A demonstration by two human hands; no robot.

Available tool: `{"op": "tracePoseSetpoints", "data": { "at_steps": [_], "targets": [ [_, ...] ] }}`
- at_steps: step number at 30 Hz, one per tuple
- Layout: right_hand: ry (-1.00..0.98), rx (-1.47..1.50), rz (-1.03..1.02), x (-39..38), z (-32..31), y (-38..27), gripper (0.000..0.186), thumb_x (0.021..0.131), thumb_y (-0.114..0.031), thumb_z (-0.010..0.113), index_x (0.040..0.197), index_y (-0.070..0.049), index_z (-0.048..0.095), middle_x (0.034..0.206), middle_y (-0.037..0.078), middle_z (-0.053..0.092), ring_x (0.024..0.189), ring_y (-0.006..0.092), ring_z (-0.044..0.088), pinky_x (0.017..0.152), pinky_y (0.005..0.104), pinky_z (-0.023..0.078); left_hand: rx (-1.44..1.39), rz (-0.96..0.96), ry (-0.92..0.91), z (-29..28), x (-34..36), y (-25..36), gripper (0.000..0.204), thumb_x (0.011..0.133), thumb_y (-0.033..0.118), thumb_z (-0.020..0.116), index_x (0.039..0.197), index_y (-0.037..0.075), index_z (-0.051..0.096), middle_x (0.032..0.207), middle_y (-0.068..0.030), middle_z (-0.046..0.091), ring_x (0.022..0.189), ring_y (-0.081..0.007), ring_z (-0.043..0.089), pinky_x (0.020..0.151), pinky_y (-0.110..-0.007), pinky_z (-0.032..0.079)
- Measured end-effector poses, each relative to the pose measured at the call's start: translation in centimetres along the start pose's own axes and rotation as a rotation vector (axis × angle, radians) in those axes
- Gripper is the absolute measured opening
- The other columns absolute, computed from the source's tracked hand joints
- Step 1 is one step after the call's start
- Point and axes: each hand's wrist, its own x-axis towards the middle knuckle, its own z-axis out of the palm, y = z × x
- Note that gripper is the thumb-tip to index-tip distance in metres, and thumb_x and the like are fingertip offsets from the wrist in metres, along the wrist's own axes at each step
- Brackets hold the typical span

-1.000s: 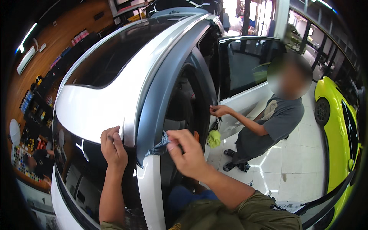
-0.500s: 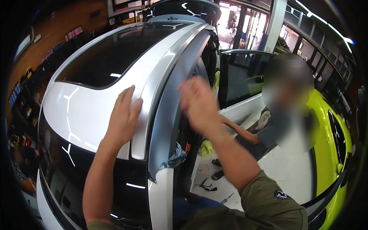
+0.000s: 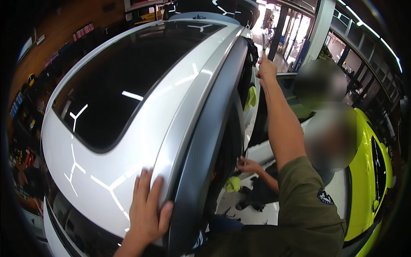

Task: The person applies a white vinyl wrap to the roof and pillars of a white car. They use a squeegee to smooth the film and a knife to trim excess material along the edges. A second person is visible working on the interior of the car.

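Observation:
My left hand [image 3: 147,210] lies flat with its fingers stretched out on the silver-white roof [image 3: 115,165] of a car, beside the metallic roof rail strip [image 3: 165,171]. Just right of that strip runs a long blue-grey band [image 3: 203,158] along the roof's side edge, above the door opening. Farther forward, my right arm reaches out past the roof edge. My right hand [image 3: 267,70] is closed round a thin dark stick-like tool [image 3: 264,44] pointing up; its exact kind is not clear. The hand is apart from the roof.
A person in dark clothes crouches at the right by the open door, one hand [image 3: 248,165] near the door opening. Yellow-green cloths [image 3: 232,184] hang or lie close by. A yellow-green car [image 3: 361,205] stands at the right. A dark glass panel [image 3: 128,90] fills the roof's middle.
My right hand has moved forward and outward from the blue-grey band. My left hand now rests nearer me on the roof. The view has shifted forward; the crouching person's hand has moved.

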Motion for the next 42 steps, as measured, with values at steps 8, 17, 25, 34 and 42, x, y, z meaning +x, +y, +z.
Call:
{"op": "tracePoseSetpoints", "data": {
  "at_steps": [8, 17, 25, 34, 42],
  "targets": [
    [0.002, -0.871, -0.110, 19.2, 6.7, 3.5, 0.035, 0.090, -0.023, 0.053, 0.113, 0.002, 0.062, 0.109, 0.025, 0.064, 0.096, 0.0352, 0.065, 0.081, 0.0428, 0.052, -0.336, -0.389, 0.104, 0.1, -0.8, 0.9, 0.070, 0.099, 0.044, 0.046, 0.144, -0.009, 0.034, 0.150, -0.0285, 0.034, 0.141, -0.0417, 0.031, 0.117, -0.048, 0.019],
    [0.022, -1.041, -0.204, 29.6, 10.3, 6.0, 0.036, 0.081, -0.020, 0.058, 0.104, 0.005, 0.069, 0.112, 0.029, 0.065, 0.108, 0.0424, 0.063, 0.094, 0.0446, 0.050, -0.236, -0.617, 0.213, 0.2, 2.1, 3.7, 0.071, 0.100, 0.053, 0.039, 0.136, -0.007, 0.048, 0.147, -0.0295, 0.039, 0.142, -0.0420, 0.029, 0.116, -0.051, 0.021],
    [-0.076, -1.196, -0.208, 32.5, 11.6, 6.1, 0.039, 0.085, -0.023, 0.054, 0.109, 0.004, 0.068, 0.118, 0.029, 0.063, 0.113, 0.0439, 0.060, 0.097, 0.0472, 0.047, -0.112, -0.674, 0.171, 0.5, 1.5, 3.1, 0.056, 0.100, 0.037, 0.043, 0.133, -0.008, 0.051, 0.149, -0.0300, 0.036, 0.142, -0.0429, 0.030, 0.114, -0.051, 0.025],
    [-0.196, -1.462, -0.408, 38.9, 9.3, 9.4, 0.032, 0.081, -0.021, 0.056, 0.096, 0.002, 0.071, 0.106, 0.025, 0.067, 0.100, 0.0388, 0.066, 0.087, 0.0447, 0.052, -0.048, -0.581, 0.053, -0.2, 1.4, 2.1, 0.052, 0.098, 0.033, 0.046, 0.139, 0.001, 0.049, 0.151, -0.0266, 0.035, 0.142, -0.0455, 0.028, 0.114, -0.055, 0.024],
    [-0.424, -1.149, -0.228, 30.8, 10.2, 6.2, 0.018, 0.078, -0.010, 0.058, 0.080, 0.006, 0.067, 0.073, 0.015, 0.067, 0.057, 0.0222, 0.062, 0.048, 0.0377, 0.043, -0.012, -0.461, -0.019, -0.9, 2.0, 1.4, 0.058, 0.098, 0.039, 0.046, 0.141, 0.001, 0.043, 0.150, -0.0242, 0.037, 0.141, -0.0452, 0.028, 0.114, -0.056, 0.020]
  ]
}}
